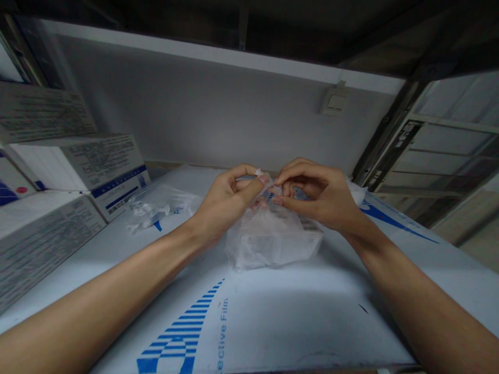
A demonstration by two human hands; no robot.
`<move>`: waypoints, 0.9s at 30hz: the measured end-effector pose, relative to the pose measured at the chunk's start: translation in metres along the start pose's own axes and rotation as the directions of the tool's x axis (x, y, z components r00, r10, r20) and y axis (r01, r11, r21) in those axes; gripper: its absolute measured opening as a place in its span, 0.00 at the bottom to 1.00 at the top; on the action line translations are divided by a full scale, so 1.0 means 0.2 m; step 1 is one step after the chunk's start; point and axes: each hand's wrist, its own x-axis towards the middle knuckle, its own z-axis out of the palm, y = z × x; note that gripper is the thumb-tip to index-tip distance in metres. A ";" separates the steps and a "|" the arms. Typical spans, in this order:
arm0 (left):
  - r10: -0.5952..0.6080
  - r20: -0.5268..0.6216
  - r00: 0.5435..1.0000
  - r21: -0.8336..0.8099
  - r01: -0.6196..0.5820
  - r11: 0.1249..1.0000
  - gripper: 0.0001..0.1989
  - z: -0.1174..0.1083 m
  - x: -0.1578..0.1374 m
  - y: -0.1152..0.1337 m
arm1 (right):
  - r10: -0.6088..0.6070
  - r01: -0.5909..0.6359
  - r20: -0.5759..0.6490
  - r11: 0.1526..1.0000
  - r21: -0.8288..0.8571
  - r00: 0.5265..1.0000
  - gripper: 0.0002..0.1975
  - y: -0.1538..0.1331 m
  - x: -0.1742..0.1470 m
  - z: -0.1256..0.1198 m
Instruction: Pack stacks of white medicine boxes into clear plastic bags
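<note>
Your hands meet over the bag, which sits on the surface (pixel 292 317) in front of you, near the middle. Your left hand (pixel 232 195) pinches its gathered neck between thumb and forefinger; your right hand (pixel 322 195) is curled, with thumb and forefinger closed on the plastic just beside it. The bag (pixel 275 244) is thin, milky, crinkled film, drawn over something squared off, with flat sides and a straight front edge. Its long axis runs left to right across you, and the bunched neck points up between your fingers. The surface is wrapped in smooth, pale blue sheeting with bold blue stripes; you can read "ective Film" running away from you, and "PE" by a second, clearer crumpled bag (pixel 171 200) on your left. Beyond that bag stand white card boxes (pixel 103 163), one blue-banded; their small print is too blurred to read.
</note>
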 end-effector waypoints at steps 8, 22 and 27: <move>0.487 0.327 0.810 0.579 -0.579 0.574 0.04 -0.01 -0.05 -0.01 | -0.129 0.133 0.034 0.932 -0.336 0.991 0.15 0.06 -0.01 0.00; 0.646 0.407 0.645 0.758 -0.633 0.155 0.05 -0.08 -0.02 -0.03 | 0.277 -0.265 -0.022 0.936 0.234 0.961 0.12 0.10 0.00 -0.06; 0.615 0.431 0.660 0.698 -0.676 0.237 0.04 -0.05 -0.04 -0.01 | 0.351 -0.310 -0.090 0.901 0.304 0.932 0.13 0.14 0.00 -0.07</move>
